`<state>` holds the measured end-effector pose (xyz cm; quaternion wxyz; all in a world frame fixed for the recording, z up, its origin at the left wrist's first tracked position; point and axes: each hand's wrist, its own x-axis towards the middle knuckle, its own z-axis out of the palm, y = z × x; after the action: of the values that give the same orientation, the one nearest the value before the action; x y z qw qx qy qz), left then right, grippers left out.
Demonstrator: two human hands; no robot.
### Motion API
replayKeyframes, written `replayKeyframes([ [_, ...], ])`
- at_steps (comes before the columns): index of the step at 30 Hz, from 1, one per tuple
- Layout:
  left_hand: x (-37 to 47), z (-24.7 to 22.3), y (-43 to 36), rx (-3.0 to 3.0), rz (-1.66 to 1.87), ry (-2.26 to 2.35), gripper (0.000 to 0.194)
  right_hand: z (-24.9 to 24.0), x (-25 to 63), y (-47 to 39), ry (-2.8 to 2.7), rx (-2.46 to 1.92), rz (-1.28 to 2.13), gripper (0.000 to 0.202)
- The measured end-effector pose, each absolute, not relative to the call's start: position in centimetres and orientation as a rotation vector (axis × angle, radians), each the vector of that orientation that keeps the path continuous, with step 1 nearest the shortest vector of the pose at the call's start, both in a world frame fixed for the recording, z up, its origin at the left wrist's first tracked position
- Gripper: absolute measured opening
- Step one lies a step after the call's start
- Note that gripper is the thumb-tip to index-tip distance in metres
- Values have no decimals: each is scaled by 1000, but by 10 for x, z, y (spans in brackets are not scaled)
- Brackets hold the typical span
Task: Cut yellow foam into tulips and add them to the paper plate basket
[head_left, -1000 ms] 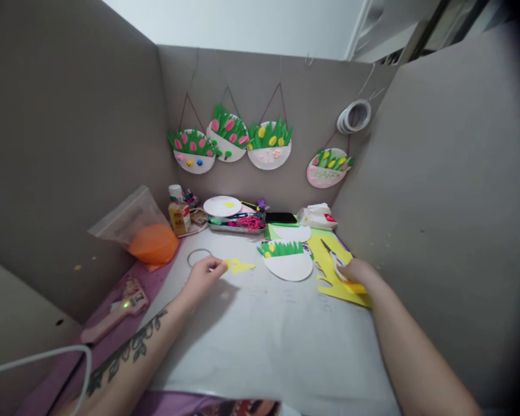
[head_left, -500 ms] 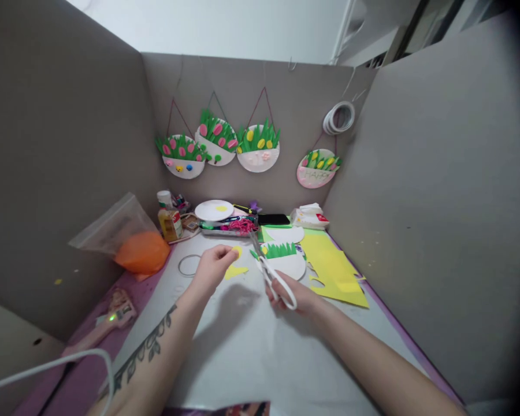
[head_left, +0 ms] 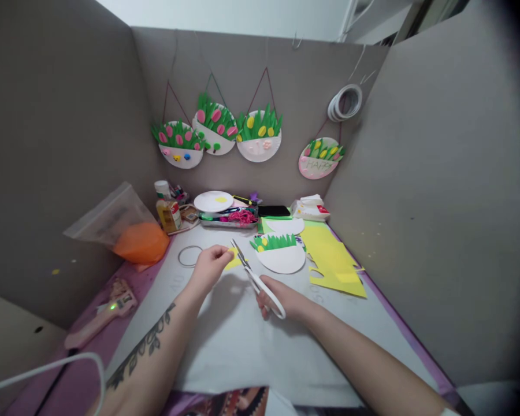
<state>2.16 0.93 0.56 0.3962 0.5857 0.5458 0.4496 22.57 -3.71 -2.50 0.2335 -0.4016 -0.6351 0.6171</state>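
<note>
My left hand (head_left: 214, 263) is closed in a pinch on a small piece of yellow paper, mostly hidden by the fingers. More yellow paper (head_left: 234, 263) shows just past the fingertips, lying on the white table cover. White-handled scissors (head_left: 260, 283) are in my right hand (head_left: 279, 297), their blades slightly apart and pointing up and left, close to the left fingertips. Beyond the right hand lies a half paper plate (head_left: 281, 263) with green paper grass (head_left: 277, 242) and a small yellow oval along its top edge.
Cut yellow sheet (head_left: 335, 266) lies at right. At the back stand a tray of craft supplies (head_left: 229, 222), a white plate (head_left: 214, 201), a phone (head_left: 274, 211) and a tissue pack (head_left: 311, 208). Left are a bottle (head_left: 169, 214), an orange-filled bag (head_left: 143, 242) and a glue gun (head_left: 106, 318).
My right hand has brought the scissors left, from over the half plate to the left fingertips. The left hand still pinches the yellow piece. The camera view has tilted down a little.
</note>
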Motion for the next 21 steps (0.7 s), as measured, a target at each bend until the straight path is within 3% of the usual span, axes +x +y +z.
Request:
replayKeyframes([
  [21, 19, 4, 7, 1527, 1145, 1351, 23, -27, 226, -40, -1833, -1138, 1582, 27],
])
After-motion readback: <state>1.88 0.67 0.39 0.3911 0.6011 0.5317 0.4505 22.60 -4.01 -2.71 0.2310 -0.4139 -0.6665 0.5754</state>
